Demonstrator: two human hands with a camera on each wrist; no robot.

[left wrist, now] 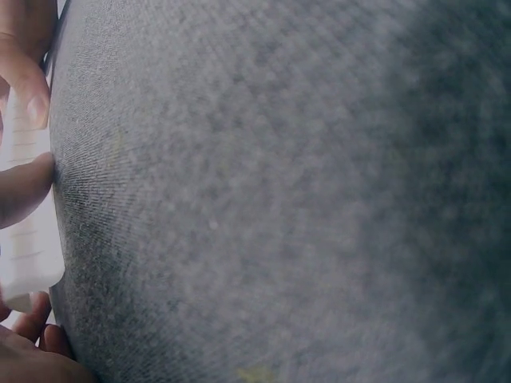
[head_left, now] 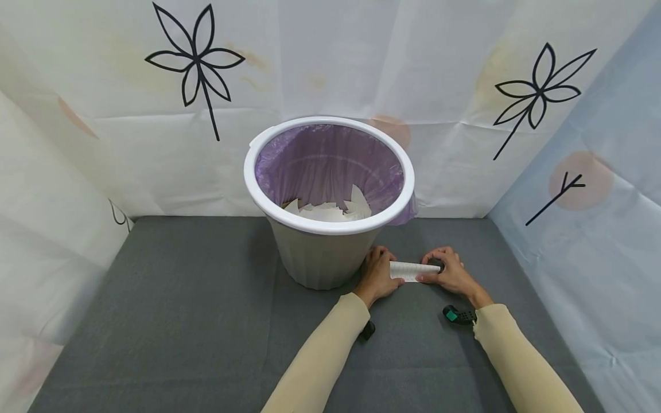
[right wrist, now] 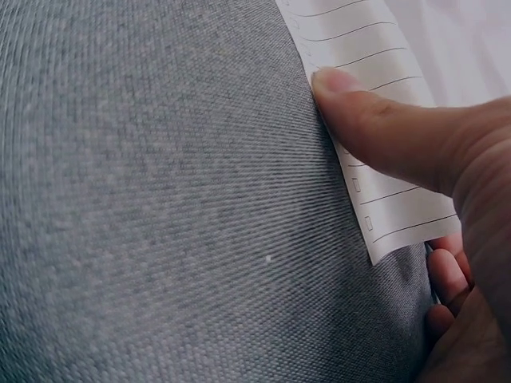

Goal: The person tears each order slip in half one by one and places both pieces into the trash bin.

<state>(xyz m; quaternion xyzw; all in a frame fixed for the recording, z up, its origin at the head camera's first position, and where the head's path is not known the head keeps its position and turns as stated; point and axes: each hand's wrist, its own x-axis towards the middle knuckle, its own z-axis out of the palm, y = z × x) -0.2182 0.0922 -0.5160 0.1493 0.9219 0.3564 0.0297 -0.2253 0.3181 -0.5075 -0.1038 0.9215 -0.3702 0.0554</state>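
Beside the bin's right foot, a lined white paper sheet (head_left: 408, 271) with small checkboxes is held between both hands, just over the grey cloth. My left hand (head_left: 379, 276) grips its left end, the thumb (left wrist: 25, 190) lying across the front face. The right hand (head_left: 450, 274) pinches the other end, with its thumb (right wrist: 371, 128) pressed on the ruled lines and the fingers behind. The sheet looks curled or folded over lengthwise; how many layers it has, I cannot tell.
A white bin (head_left: 322, 258) with a purple liner (head_left: 330, 155) stands close to the left hand. Crumpled white paper (head_left: 330, 212) lies inside it. Grey cloth (head_left: 181, 315) covers the table. Printed white fabric (head_left: 330, 57) hangs behind and at the sides. Wrist devices (head_left: 457, 315) hang near the sleeves.
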